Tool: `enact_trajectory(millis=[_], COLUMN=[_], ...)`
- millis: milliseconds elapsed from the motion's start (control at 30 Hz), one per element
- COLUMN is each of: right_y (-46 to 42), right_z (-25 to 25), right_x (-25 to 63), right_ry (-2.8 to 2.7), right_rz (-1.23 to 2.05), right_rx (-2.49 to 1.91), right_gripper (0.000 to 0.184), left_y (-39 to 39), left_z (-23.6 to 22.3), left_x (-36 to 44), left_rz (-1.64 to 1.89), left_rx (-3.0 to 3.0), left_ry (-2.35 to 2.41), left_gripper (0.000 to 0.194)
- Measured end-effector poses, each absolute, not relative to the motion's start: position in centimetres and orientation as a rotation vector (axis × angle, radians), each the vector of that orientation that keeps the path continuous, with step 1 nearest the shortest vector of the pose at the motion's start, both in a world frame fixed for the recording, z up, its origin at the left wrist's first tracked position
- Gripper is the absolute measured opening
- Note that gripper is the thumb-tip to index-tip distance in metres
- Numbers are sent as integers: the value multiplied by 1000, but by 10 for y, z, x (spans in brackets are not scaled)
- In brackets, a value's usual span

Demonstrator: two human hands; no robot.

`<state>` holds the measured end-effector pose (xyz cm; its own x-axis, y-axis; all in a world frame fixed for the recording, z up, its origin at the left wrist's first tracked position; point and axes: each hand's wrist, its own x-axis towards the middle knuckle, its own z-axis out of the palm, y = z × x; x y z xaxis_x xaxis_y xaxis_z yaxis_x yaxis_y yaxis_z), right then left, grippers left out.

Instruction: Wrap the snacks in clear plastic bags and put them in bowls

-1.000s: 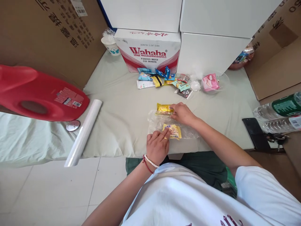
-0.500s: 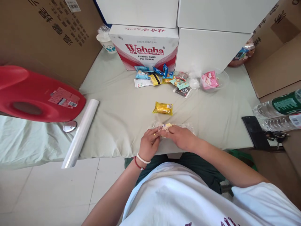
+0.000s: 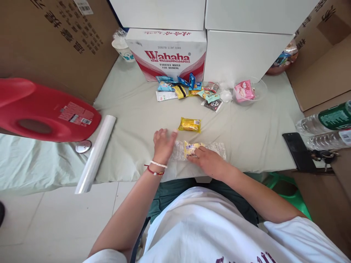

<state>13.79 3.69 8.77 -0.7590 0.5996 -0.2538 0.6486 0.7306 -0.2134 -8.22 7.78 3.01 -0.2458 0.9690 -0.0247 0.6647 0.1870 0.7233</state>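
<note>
A small pale-yellow snack packet [image 3: 189, 149] lies on a strip of clear plastic film [image 3: 218, 149] near the table's front edge. My right hand [image 3: 210, 160] rests over the packet's right part, its bent fingers holding it down against the film. At the film's left end is my left hand [image 3: 163, 146], fingers spread and slightly blurred, nothing visible in it. Whether it touches the film I cannot tell. Just beyond them lies a yellow-wrapped snack [image 3: 189, 125], touched by neither hand.
Several snack packets [image 3: 181, 91] lie before a Wahaha box [image 3: 170, 56]. A clear bowl [image 3: 260, 95] holds a pink packet. On the left are a roll of film [image 3: 95, 153] and a red jug [image 3: 68, 128]; on the right, a phone [image 3: 297, 151], keys and bottles [image 3: 334, 117].
My left hand has left the packet and moved left and away from me, its fingers opening. The film now lies flatter, and more of the packet shows under my right hand.
</note>
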Motion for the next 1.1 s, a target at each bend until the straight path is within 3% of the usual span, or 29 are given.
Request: enact_trajectory(millis=[67, 167, 433, 600, 667, 733, 800, 867, 900, 1000, 1100], right_y=[37, 36, 33, 27, 25, 25, 24, 23, 22, 22, 33], right_z=[86, 82, 68, 71, 72, 67, 58, 48, 45, 49, 70], right_x=[139, 140, 140, 170, 188, 202, 209, 212, 212, 210, 199], right_ry=[2769, 2772, 2931, 3078, 3074, 2988, 2776, 2652, 2647, 2675, 2585], right_rz=[-444, -504, -654, -1024, -1208, -1109, -762, -586, -607, -875, -1279], right_rx=[1027, 1066, 1117, 1089, 1275, 1817, 2325, 2405, 2352, 2273, 2305], right_gripper=[46, 46, 37, 26, 28, 32, 36, 42, 36, 14, 13], left_y=[69, 47, 22, 18, 11, 3, -1, -4, -4, -4, -2], left_z=[35, 47, 74, 65, 61, 57, 55, 52, 52, 53, 57], left_x=[-80, -87, -41, -1, 2, 2, 2, 2, 2, 0, -3], left_rz=[680, 573, 920, 833, 707, 581, 524, 527, 537, 557, 533], left_rx=[1616, 1679, 1533, 2035, 2261, 2412, 2481, 2489, 2479, 2444, 2456], left_ry=[1972, 1915, 1679, 1576, 1623, 1655, 1680, 1711, 1728, 1790, 1801], left_gripper=[45, 27, 14, 31, 39, 48, 51, 49, 47, 45, 43])
